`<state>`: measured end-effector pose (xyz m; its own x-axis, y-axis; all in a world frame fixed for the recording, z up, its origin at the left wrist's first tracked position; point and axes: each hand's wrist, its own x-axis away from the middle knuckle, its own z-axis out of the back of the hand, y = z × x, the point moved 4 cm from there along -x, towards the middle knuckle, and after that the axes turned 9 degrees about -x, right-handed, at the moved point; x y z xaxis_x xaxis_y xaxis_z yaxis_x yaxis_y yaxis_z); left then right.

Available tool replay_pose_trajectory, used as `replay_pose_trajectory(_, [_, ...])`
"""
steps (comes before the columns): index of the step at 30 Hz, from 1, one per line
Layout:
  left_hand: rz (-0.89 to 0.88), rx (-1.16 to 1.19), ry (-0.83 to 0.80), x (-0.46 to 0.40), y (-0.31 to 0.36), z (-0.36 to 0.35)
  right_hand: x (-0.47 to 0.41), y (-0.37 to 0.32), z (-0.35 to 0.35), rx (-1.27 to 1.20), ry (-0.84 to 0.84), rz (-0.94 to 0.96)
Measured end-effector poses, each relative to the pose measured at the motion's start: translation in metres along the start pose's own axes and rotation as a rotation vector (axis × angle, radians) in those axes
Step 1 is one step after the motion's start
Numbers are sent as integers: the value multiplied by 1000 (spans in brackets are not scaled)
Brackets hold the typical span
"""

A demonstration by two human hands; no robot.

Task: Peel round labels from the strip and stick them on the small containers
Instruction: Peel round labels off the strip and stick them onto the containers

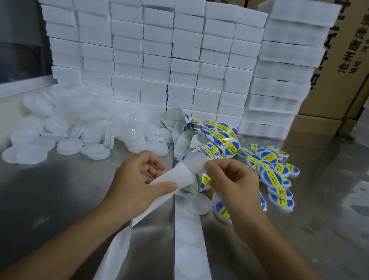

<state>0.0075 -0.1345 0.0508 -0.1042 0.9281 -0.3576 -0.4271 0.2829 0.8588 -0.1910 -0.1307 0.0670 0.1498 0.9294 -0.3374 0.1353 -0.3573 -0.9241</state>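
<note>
Right hand (232,183) first: its thumb and forefinger pinch the edge of a round label (195,164), lifting it off the backing. The left hand (141,179) answers at nine o'clock from it, thumb pressed over the white strip (179,178) and fingers curled beneath, gripping the paper taut so the label can come away cleanly. Judging by that pull, this is mid-peel, with the sticking not yet begun.

From the hands, the spent backing (189,248) trails to six o'clock across the steel bench (49,203), pale circles showing where labels were. Just below the right hand, at six o'clock, sits a bare small container (196,204), likely next in line. At two o'clock lie the labelled containers (276,175), blue and yellow; at twelve, the tangled unpeeled label strip (213,134); at ten, the pile of unlabelled containers (73,123). Behind everything, stacked white foam blocks (156,47) and cardboard cartons (358,58).
</note>
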Motion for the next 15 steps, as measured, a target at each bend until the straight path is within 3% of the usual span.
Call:
replay_pose_trajectory(4, [113, 94, -21, -2, -6, 0, -4, 9, 6, -116, 62, -243])
replay_pose_trajectory(9, [296, 214, 33, -7, -21, 6, -5, 9, 9, -199, 78, -295])
replay_pose_trajectory(11, [270, 63, 128, -13, -30, 17, -6, 6, 12, -180, 102, -268])
replay_pose_trajectory(15, [105, -453, 354, -26, -50, 52, -9, 2, 15, -178, 122, -236])
